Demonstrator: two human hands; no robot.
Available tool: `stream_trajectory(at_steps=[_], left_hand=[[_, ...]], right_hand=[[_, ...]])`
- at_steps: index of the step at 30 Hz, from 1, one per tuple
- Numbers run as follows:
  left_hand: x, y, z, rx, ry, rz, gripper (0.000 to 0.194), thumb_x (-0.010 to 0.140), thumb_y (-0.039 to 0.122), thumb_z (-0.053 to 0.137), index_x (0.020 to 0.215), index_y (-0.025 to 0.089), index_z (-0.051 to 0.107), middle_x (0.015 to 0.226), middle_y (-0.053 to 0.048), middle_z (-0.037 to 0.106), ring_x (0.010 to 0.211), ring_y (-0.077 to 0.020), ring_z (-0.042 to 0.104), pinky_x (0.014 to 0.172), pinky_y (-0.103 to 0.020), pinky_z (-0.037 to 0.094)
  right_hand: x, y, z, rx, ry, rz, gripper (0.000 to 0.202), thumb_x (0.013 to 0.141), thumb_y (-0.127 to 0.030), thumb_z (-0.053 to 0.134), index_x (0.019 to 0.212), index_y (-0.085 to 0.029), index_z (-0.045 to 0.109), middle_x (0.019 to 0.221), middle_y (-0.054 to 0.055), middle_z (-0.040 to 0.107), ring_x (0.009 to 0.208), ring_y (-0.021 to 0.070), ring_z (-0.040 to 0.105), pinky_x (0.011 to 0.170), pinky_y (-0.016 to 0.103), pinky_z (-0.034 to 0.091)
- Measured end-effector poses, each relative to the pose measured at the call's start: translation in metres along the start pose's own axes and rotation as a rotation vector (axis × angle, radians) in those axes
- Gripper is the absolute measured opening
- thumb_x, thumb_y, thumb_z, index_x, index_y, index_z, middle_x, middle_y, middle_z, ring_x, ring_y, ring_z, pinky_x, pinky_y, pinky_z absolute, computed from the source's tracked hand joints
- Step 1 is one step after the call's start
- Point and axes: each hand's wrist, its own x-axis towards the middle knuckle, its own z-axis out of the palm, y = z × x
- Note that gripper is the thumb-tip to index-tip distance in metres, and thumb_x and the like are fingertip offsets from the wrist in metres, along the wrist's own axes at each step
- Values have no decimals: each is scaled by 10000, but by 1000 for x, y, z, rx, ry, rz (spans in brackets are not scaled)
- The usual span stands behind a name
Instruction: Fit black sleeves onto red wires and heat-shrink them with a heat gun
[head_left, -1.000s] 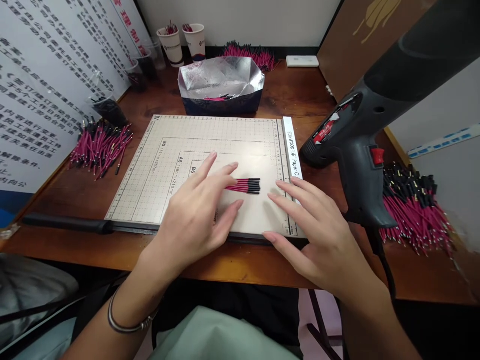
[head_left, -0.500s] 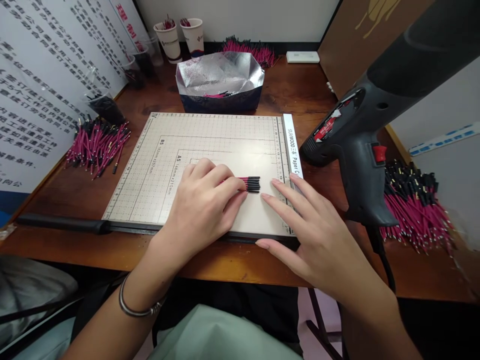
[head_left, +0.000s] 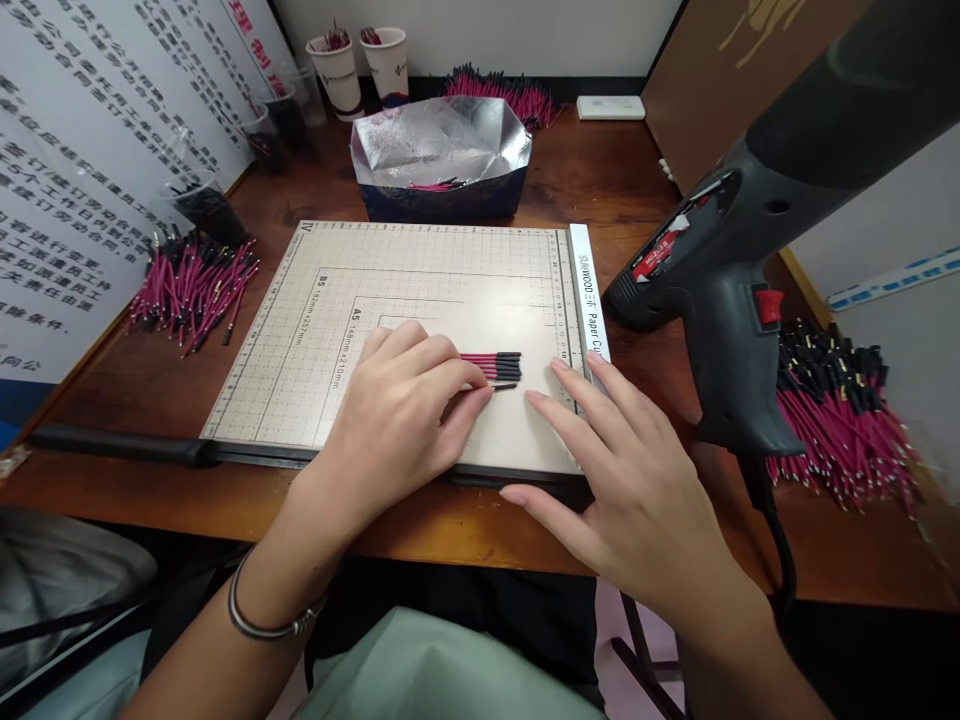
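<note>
A small row of magenta wires point(head_left: 480, 366) with black sleeved ends lies side by side on the cream paper cutter point(head_left: 420, 290). My left hand point(head_left: 412, 400) covers their left part. Its thumb and forefinger pinch one wire at the near side of the row, and that wire's black end point(head_left: 506, 387) sticks out slightly askew and apart from the others. To the right of the row, my right hand point(head_left: 622, 450) is spread open and holds nothing; its fingertips rest at the board's right edge by the white ruler strip.
A foil-lined box point(head_left: 442, 200) with a few wires stands behind the cutter. Wire piles lie left point(head_left: 191, 290), right point(head_left: 847, 420) and at the back point(head_left: 502, 97). A black heat gun point(head_left: 727, 330) looms at right. Paper cups point(head_left: 336, 80) hold wires. The cutter's handle point(head_left: 124, 447) extends left.
The left fingers have drawn back slightly, showing more of the row; one black wire end now sits apart on the near side. The right hand has barely moved.
</note>
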Motion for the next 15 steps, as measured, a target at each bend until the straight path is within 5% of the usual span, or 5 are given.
stream_trajectory(at_steps=[15], left_hand=[[-2, -1, -6, -119, -107, -68, 177, 977, 276, 630, 839, 202, 714, 865, -21, 748, 811, -212, 568, 767, -399, 360]], right_hand=[[0, 3, 0, 14, 31, -47, 629, 915, -601, 591, 1318, -118, 602, 1431, 166, 636, 1385, 412, 544, 1004, 560, 578]])
